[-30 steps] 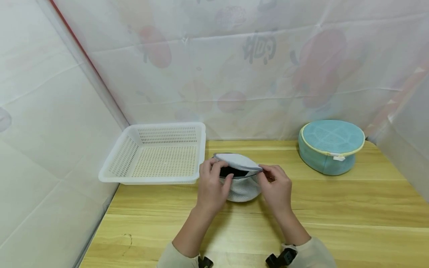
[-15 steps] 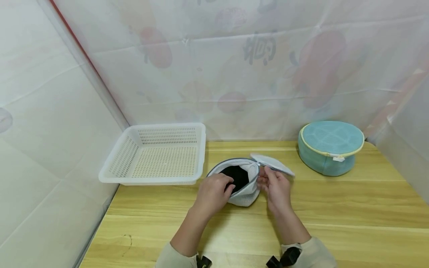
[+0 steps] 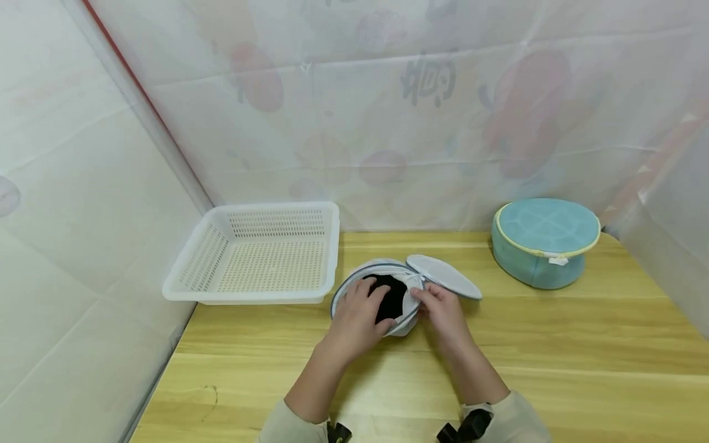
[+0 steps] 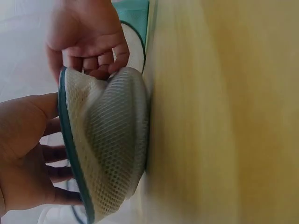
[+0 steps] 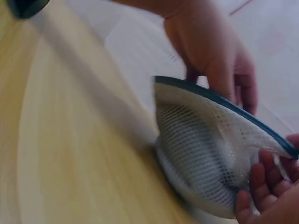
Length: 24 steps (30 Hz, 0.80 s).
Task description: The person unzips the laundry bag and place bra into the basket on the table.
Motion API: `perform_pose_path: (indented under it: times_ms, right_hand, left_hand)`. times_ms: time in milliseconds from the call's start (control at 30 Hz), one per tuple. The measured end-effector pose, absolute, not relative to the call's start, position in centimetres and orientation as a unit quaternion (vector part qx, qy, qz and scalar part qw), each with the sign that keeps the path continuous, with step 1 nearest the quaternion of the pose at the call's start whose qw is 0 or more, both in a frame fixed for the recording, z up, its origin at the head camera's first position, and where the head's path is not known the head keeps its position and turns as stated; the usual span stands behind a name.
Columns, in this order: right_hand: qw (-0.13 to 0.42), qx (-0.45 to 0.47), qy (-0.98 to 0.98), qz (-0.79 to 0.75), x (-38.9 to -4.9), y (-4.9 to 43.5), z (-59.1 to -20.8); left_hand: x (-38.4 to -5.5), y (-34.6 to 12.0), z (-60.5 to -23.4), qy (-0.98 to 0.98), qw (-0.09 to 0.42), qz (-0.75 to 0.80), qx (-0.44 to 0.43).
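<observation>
A white mesh laundry bag [image 4: 110, 140] with a dark zipper edge stands on the table, unzipped. Its round lid [image 3: 447, 278] is folded over to the right. Inside lies black cloth [image 3: 394, 298], partly hidden by my left hand [image 3: 354, 323]. That hand reaches over the bag's near left rim, its fingers spread and dipping into the mouth at the cloth. On the other side my right hand [image 3: 445, 312] pinches the rim beside the lid's hinge, thumb on top. In the right wrist view the mesh side sags inward below the zipper.
A white plastic basket [image 3: 252, 298] with slotted walls stands at the back left, nothing in it. Toward the back right sits a teal round mesh bag [image 3: 540, 271] with yellow trim. A pale printed sheet [image 3: 343, 135] hangs behind the wooden table [image 3: 554, 381].
The lid has swung from over the mouth to the right, exposing the black cloth. The left fingers have moved into the opening. My right hand has shifted from the lid to the rim.
</observation>
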State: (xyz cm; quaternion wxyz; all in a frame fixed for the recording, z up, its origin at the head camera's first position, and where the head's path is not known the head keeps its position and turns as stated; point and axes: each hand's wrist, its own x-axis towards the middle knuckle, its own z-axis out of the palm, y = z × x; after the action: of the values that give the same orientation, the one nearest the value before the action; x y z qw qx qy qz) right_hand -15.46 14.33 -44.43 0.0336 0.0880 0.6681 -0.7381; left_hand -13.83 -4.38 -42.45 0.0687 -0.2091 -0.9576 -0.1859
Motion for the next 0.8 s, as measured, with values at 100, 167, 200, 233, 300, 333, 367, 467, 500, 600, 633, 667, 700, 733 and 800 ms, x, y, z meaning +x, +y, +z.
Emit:
perform_pose_path:
  times_ms: [100,167,200,233,300,333,367,467,500,600,633,667,700,733,800]
  right_hand:
    - [0.048,0.058,0.561,-0.825,-15.4,14.5,-44.6]
    - [0.073,0.031,0.509,-0.857,-15.1,14.7,-44.9]
    - [0.087,0.021,0.490,-0.867,-15.0,14.7,-45.1]
    - [0.100,0.013,0.472,-0.876,-14.9,14.8,-45.3]
    - [0.121,0.005,0.444,-0.888,-14.8,14.9,-45.5]
    - [0.124,0.005,0.435,-0.892,-14.8,14.9,-45.6]
    - [0.125,0.007,0.429,-0.895,-14.8,14.8,-45.6]
    - [0.111,0.011,0.434,-0.894,-15.1,14.8,-45.6]
    - [0.104,0.012,0.443,-0.890,-15.2,14.8,-45.5]
    - [0.084,0.016,0.474,-0.877,-15.6,15.0,-45.3]
    - [0.078,0.019,0.484,-0.871,-15.7,15.1,-45.3]
    - [0.073,0.021,0.492,-0.867,-15.8,15.2,-45.2]
    - [0.070,0.024,0.498,-0.864,-15.9,15.3,-45.2]
    - [0.068,0.026,0.500,-0.863,-15.9,15.4,-45.2]
    - [0.067,0.025,0.502,-0.862,-16.0,15.5,-45.3]
  left_hand:
    - [-14.1,-4.4,-42.6,-0.958,0.053,-0.213,-0.186]
    - [-14.2,-4.3,-42.8,-0.959,0.039,-0.220,-0.173]
    - [-14.3,-4.2,-43.0,-0.961,0.030,-0.218,-0.167]
    - [-14.4,-4.1,-43.2,-0.963,0.023,-0.216,-0.162]
    - [-14.8,-3.9,-43.4,-0.966,0.013,-0.205,-0.155]
    - [-15.0,-3.9,-43.6,-0.968,0.008,-0.199,-0.150]
    - [-15.2,-3.8,-43.7,-0.970,0.005,-0.197,-0.146]
    - [-15.7,-3.9,-43.9,-0.974,-0.001,-0.182,-0.134]
    - [-15.9,-3.9,-44.0,-0.976,0.001,-0.174,-0.131]
    - [-16.2,-4.2,-44.0,-0.977,0.020,-0.175,-0.124]
    - [-16.3,-4.4,-43.9,-0.974,0.029,-0.188,-0.121]
    - [-16.3,-4.5,-43.8,-0.971,0.039,-0.205,-0.119]
    - [-16.4,-4.7,-43.6,-0.966,0.047,-0.226,-0.119]
    - [-16.5,-4.9,-43.4,-0.959,0.047,-0.253,-0.119]
    - [-16.6,-5.3,-42.9,-0.944,0.035,-0.307,-0.114]
